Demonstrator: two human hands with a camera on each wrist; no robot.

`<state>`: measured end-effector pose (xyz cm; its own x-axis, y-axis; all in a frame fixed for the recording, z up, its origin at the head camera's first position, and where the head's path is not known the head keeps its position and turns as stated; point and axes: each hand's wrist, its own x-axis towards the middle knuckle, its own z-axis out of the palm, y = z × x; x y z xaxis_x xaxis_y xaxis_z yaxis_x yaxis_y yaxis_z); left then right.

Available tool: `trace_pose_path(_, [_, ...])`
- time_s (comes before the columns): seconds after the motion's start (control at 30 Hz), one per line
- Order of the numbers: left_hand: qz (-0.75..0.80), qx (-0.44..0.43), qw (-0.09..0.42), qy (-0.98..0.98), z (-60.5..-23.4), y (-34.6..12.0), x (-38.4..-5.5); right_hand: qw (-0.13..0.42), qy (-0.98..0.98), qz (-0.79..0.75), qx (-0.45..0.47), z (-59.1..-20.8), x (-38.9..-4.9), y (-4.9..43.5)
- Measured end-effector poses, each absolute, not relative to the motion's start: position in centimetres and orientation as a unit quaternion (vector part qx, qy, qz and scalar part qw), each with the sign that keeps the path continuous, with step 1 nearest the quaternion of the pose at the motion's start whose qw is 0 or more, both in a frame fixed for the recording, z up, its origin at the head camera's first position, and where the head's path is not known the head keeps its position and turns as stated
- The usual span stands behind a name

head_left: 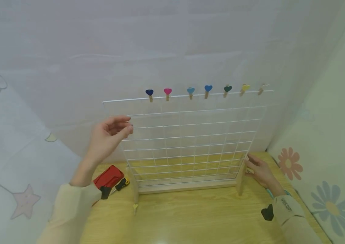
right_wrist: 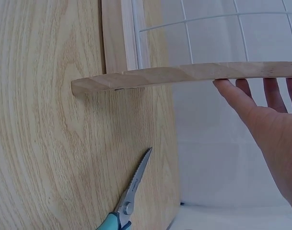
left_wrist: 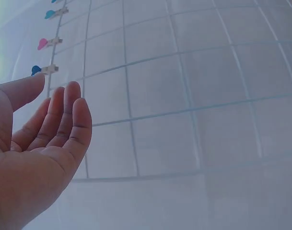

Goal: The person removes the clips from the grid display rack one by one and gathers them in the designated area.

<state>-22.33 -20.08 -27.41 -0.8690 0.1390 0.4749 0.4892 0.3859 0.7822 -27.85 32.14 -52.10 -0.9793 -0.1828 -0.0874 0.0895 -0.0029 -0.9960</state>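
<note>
A white wire grid panel (head_left: 187, 137) stands upright in a wooden stand, with a light wood side post (head_left: 240, 178) at its right end. Several wooden clothespins with coloured hearts, among them a pink one (head_left: 167, 92) and a navy one (head_left: 149, 93), sit along the top wire. My left hand (head_left: 108, 137) hovers in front of the grid's left edge, fingers loosely bent around nothing; the left wrist view shows its bare palm (left_wrist: 40, 172). At the right post, my right hand (head_left: 260, 171) rests its fingertips (right_wrist: 223, 86) against the outer side of the wood.
A red case (head_left: 109, 176) and a screwdriver (head_left: 122, 184) with a black and yellow handle lie left of the stand. One yellow-heart clothespin (head_left: 135, 208) lies by the left post. Serrated scissors (right_wrist: 131, 196) with teal handles lie beside the right post. A pale wall rises close behind.
</note>
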Motion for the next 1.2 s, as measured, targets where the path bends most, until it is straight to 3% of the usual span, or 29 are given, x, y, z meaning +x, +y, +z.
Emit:
trace_pose_path(0.27, [-0.474,-0.252,0.213,-0.816,-22.7,-18.7,-23.2,0.099,0.698,-0.709,-0.033,-52.0,-27.7,32.1])
trace_pose_path(0.63, [-0.437,-0.221,0.281,-0.825,-19.0,-17.7,-24.5,0.097,0.712,-0.695,-0.031,-51.9,-27.6,32.0])
trace_pose_path(0.97, [-0.322,-0.173,0.149,-0.919,-18.1,-16.5,-26.0,0.095,0.715,-0.692,-0.029,-51.8,-27.5,32.0])
trace_pose_path(1.2, [-0.314,-0.208,0.130,-0.917,-18.7,-15.4,-26.9,0.096,0.716,-0.691,-0.036,-51.8,-27.6,31.9])
